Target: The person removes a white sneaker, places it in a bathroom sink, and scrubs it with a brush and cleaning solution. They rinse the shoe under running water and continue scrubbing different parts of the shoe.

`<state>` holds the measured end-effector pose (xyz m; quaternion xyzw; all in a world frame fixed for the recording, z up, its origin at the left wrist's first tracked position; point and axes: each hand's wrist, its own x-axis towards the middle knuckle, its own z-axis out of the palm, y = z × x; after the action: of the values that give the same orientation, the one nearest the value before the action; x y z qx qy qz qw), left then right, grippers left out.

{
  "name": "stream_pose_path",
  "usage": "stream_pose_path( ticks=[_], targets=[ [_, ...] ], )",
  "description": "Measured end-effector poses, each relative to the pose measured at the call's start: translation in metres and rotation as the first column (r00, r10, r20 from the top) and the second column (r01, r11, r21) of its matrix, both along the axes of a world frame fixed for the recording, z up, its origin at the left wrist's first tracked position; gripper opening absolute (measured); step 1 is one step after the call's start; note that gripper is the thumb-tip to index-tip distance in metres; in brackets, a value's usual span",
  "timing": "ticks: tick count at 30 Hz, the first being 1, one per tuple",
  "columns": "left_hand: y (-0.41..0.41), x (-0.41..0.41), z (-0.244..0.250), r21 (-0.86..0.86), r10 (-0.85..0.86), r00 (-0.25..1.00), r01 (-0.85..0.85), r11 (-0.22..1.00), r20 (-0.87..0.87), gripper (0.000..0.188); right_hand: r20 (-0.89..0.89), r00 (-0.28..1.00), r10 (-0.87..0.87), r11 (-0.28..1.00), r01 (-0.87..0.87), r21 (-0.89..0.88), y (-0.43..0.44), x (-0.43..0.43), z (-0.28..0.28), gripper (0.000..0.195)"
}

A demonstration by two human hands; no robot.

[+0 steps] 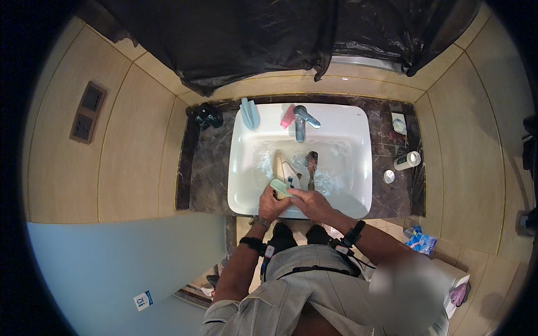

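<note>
A white shoe [290, 174] with a blue pattern and a beige sole lies tilted in the water of a white washbasin [236, 168]. My left hand [272, 204] grips its near end at the basin's front edge. In my right hand [312, 204] is a pale green brush [279, 187], held against the near part of the shoe. Its bristles are hidden underneath. Right of the shoe, a wooden-handled brush [312, 164] with dark bristles lies in the cloudy, foamy water.
A chrome faucet [300, 126] rises behind the water, with a pink tube [288, 116] beside it. A light blue plastic item [250, 114] rests on the back-left rim. Dark bottles [207, 117] stand left; a white bottle [407, 160] and round lid [388, 176] are on the right countertop.
</note>
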<state>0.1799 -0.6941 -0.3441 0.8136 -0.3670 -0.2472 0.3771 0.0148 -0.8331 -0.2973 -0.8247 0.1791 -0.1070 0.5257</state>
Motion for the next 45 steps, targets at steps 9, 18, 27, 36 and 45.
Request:
stream_pose_path(
  ticks=[9, 18, 27, 36, 45],
  targets=[
    [-0.007, 0.011, -0.019, 0.061, 0.027, 0.992, -0.02, 0.998, -0.12, 0.093, 0.03, 0.989, -0.142, 0.983, 0.144, -0.113, -0.036, 0.041, -0.044, 0.039],
    [-0.014, 0.022, -0.021, 0.058, -0.057, 0.954, 0.077, 0.995, -0.293, 0.098, -0.014, 0.998, -0.065, 0.998, 0.065, -0.015, -0.012, -0.009, -0.027, 0.039],
    [-0.012, 0.046, -0.007, -0.004, 0.016, 0.675, -0.028, 1.0, -0.738, 0.079, -0.173, 0.966, -0.193, 0.942, 0.231, 0.241, -0.021, 0.029, -0.063, 0.041],
    [-0.077, 0.079, -0.009, 0.329, 0.226, 0.516, 0.118, 0.937, -0.826, 0.091, -0.216, 0.949, -0.229, 0.928, 0.28, 0.246, -0.004, 0.024, -0.034, 0.043],
    [-0.083, 0.085, -0.033, 0.399, 0.344, 0.389, 0.068, 0.915, -0.855, 0.09, -0.204, 0.905, -0.373, 0.919, 0.391, 0.056, 0.055, -0.036, -0.031, 0.046]
  ],
)
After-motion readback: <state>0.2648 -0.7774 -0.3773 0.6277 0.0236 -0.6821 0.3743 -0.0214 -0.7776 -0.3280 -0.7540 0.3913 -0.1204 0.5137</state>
